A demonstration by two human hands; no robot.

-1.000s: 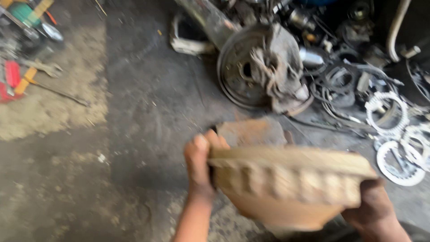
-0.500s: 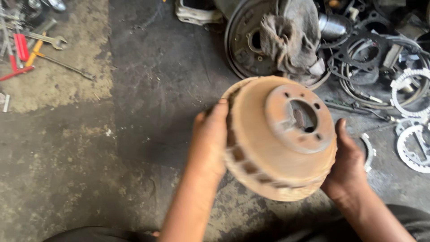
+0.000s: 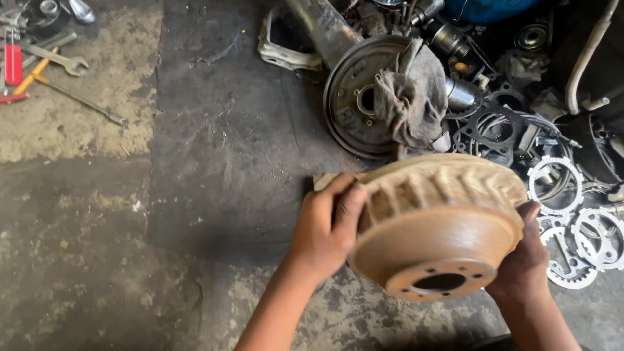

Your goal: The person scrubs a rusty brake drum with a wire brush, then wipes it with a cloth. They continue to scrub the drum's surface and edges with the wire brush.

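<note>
I hold a rusty, vented brake disc (image 3: 442, 221) in both hands above the oily concrete floor. Its hub face with the centre hole and bolt holes is tilted down towards me, and the cooling vanes show along its upper edge. My left hand (image 3: 325, 227) grips the disc's left rim, thumb on the vanes. My right hand (image 3: 523, 257) clasps the right rim from behind. Just beyond the disc lies a round backing plate (image 3: 351, 97) on an axle tube, with a dirty grey rag (image 3: 409, 91) draped over it.
Gaskets, toothed rings (image 3: 552, 179) and engine parts crowd the floor at the right. A spanner (image 3: 58, 60), a red-handled tool (image 3: 13, 64) and a long rod (image 3: 81, 99) lie at the top left. A dark oily patch covers the floor in the middle.
I have turned the disc over: half a second ago its hub face pointed up and to the right, now it tilts downward towards me. The view has shifted slightly.
</note>
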